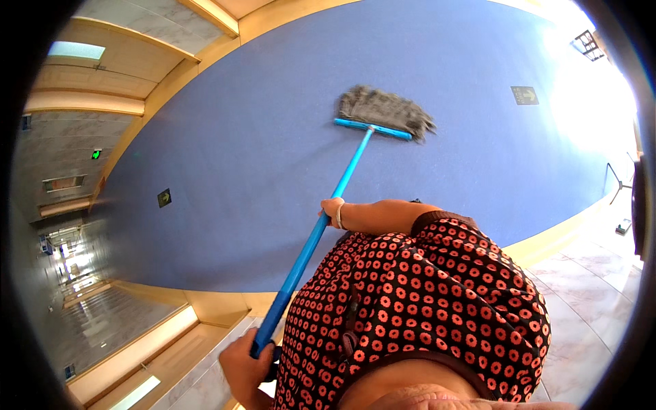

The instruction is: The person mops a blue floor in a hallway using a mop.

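Note:
My right hand [332, 212], with a pale bracelet at its wrist, is closed around the middle of a mop's blue pole [306, 252]. My left hand [247, 365] grips the darker blue upper end of the same pole, at the lower left beside my patterned shirt [410, 292]. The pole runs up and to the right to a light blue bar [373, 129]. Beyond that bar, the grey, shaggy mop head [384, 108] lies spread on the blue floor [266, 128]. Its strands look slightly blurred.
Dark arrow signs are on the floor at the left [164, 198] and the right [525, 96]. Yellowish edging [551, 246] borders the blue floor. Walls with wooden doors [102, 77] line the corridor. A thin-legged stand [620, 184] is at the far right, beside pale marble-like tiles [574, 297].

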`<move>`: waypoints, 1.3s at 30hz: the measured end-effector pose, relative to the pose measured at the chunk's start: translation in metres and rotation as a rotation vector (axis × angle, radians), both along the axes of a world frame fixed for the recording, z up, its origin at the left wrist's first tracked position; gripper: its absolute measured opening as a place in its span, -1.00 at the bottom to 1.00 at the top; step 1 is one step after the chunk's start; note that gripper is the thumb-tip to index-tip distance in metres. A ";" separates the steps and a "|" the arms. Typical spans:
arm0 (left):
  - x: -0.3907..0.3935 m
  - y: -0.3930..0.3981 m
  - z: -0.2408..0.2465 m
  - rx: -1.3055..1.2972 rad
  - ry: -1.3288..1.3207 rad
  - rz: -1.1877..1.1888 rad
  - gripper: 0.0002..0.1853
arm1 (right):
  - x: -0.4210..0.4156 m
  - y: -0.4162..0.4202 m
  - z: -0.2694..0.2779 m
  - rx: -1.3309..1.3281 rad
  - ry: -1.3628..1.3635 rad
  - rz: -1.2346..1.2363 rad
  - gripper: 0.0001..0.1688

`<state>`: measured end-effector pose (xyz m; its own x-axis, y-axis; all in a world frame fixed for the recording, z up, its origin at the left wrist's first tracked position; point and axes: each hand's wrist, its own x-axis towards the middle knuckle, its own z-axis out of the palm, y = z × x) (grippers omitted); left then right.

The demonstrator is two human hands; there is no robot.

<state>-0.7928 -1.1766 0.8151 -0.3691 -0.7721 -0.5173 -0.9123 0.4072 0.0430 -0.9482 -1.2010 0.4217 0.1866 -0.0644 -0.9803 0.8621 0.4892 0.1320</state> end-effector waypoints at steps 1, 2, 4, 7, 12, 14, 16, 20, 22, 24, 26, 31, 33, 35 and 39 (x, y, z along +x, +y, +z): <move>0.005 0.004 -0.008 -0.035 0.045 -0.036 -0.62 | -0.003 -0.004 0.000 -0.033 0.037 -0.005 -0.85; 0.008 0.009 -0.018 -0.049 0.147 -0.042 -0.63 | -0.009 -0.006 -0.001 -0.066 0.071 -0.011 -0.85; -0.004 0.016 -0.033 -0.043 0.225 -0.058 -0.65 | -0.030 -0.008 -0.007 -0.085 0.106 -0.032 -0.83; -0.049 0.036 -0.052 -0.007 0.234 -0.077 -0.63 | -0.088 0.013 -0.024 -0.144 0.143 -0.126 -0.76; -0.091 0.058 -0.054 0.009 0.155 -0.119 -0.61 | -0.131 0.031 -0.027 -0.110 0.184 -0.162 -0.75; -0.089 0.061 -0.037 -0.010 0.234 -0.167 -0.60 | -0.127 0.031 -0.005 -0.154 0.226 -0.133 -0.76; -0.085 0.057 -0.015 0.070 0.137 -0.166 -0.60 | -0.121 0.030 0.009 -0.176 0.189 -0.128 -0.77; -0.088 0.038 0.000 0.065 0.214 -0.273 -0.68 | -0.110 0.032 0.008 -0.183 0.162 -0.205 -0.78; -0.078 0.032 -0.004 0.058 0.225 -0.230 -0.63 | -0.106 0.039 0.010 -0.229 0.175 -0.193 -0.80; -0.070 0.025 -0.007 0.049 0.232 -0.222 -0.60 | -0.106 0.039 0.011 -0.261 0.187 -0.250 -0.82; -0.062 0.015 -0.014 0.052 0.251 -0.238 -0.60 | -0.104 0.037 0.014 -0.236 0.229 -0.252 -0.84; -0.044 -0.022 -0.022 0.037 0.275 -0.386 -0.63 | -0.091 0.028 -0.009 -0.303 0.220 -0.365 -0.82; -0.039 -0.035 -0.019 0.015 0.261 -0.444 -0.64 | -0.084 0.024 -0.005 -0.290 0.179 -0.428 -0.86; -0.035 -0.047 -0.011 0.005 0.229 -0.487 -0.65 | -0.076 0.023 -0.005 -0.274 0.162 -0.489 -0.86; -0.018 -0.073 -0.017 -0.031 0.243 -0.532 -0.61 | -0.056 0.041 -0.015 -0.168 0.111 -0.581 -0.80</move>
